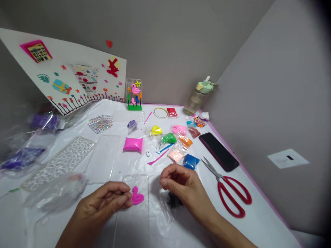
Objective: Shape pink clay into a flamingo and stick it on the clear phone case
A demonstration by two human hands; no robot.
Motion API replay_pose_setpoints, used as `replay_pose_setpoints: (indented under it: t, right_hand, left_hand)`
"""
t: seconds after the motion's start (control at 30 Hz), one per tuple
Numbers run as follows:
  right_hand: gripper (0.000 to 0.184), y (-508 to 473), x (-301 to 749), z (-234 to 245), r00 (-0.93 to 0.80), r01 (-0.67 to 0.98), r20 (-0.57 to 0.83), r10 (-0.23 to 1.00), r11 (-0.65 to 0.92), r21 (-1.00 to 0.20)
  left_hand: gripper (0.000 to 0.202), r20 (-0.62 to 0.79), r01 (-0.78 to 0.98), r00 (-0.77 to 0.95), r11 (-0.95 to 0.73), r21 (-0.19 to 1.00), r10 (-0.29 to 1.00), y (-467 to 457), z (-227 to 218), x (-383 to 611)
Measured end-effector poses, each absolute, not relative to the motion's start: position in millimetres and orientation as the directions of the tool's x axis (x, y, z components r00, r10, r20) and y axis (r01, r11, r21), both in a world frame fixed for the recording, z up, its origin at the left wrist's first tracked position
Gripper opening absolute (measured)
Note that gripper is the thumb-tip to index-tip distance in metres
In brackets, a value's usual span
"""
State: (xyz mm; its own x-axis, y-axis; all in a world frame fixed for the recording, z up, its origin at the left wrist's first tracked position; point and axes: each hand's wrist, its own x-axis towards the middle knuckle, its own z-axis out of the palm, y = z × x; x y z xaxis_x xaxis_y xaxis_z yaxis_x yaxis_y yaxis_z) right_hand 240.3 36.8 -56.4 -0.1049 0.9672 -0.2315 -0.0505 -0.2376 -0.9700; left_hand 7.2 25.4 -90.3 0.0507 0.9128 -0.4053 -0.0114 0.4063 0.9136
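**Pinching a pink clay figure on a clear case**

Two bare hands work low over the white, plastic-covered counter (261, 224). The left hand (106, 201) has its grip closed, thumb and forefinger pinched on the left edge of one soft, curled, bright-pink clay figure (137, 197). The figure lies on the upper part of a clear, glossy plastic phone case (134, 225), which is flat at the counter's near edge. The right hand (181, 186) has its grip curled tight, thumb against fingertips; I cannot tell whether anything is in it. It hovers just above one fuzzy black clump (174, 201) on crinkled clear film.

At least three more cases are in view:
- one smooth clear case (103, 156)
- one clear case with a raised diamond pattern (62, 162)
- one upright case decorated with clay (134, 94)

Beyond the hands lie one puffy magenta clay block (132, 144) and about ten small bagged clay lumps in different colours, a blue one (190, 161) nearest. To the right are one pair of red-handled steel scissors (227, 186), one dark flat phone (218, 151) and one translucent bottle with a green lid (198, 98).
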Motion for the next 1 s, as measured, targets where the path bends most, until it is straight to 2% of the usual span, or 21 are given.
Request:
replay_pose_setpoints:
  t: [0.17,0.27,0.4,0.53,0.67,0.8,0.87,1.0]
  right_hand:
    - [0.013,30,236,-58,-0.137,0.017,-0.152,0.979,-0.151,-0.988]
    - [0.018,27,238,-62,-0.161,0.169,-0.073,0.984,-0.046,-0.985]
    - [0.014,29,245,-68,-0.186,0.477,0.093,0.978,0.173,-0.862]
    - [0.017,34,250,-74,-0.277,0.602,0.209,0.938,0.339,-0.723]
    - [0.021,36,252,-81,-0.274,0.643,0.245,0.930,0.367,-0.673]
    - [0.014,37,254,-80,-0.243,0.647,0.241,0.940,0.342,-0.682]
    - [0.012,38,256,-78,-0.240,0.646,0.227,0.944,0.330,-0.688]
    - [0.013,40,263,-71,-0.210,0.664,0.240,0.948,0.319,-0.677]
  left_hand:
    - [0.018,-0.421,-0.032,0.080,0.425,0.905,0.903,25,-89,6]
    - [0.020,-0.392,0.093,0.125,0.382,0.919,0.912,27,-88,2]
    - [0.032,-0.383,0.250,0.113,0.346,0.904,0.917,27,-88,-2]
    - [0.041,-0.321,0.278,0.076,0.289,0.916,0.944,26,-93,-5]
    - [0.039,-0.249,0.342,0.127,0.193,0.920,0.960,29,-102,-12]
    - [0.024,-0.173,0.325,0.155,0.115,0.939,0.973,31,-110,-16]
    - [0.022,-0.181,0.331,0.127,0.130,0.935,0.975,31,-111,-15]
    - [0.031,-0.289,0.301,0.040,0.264,0.916,0.957,29,-109,-11]
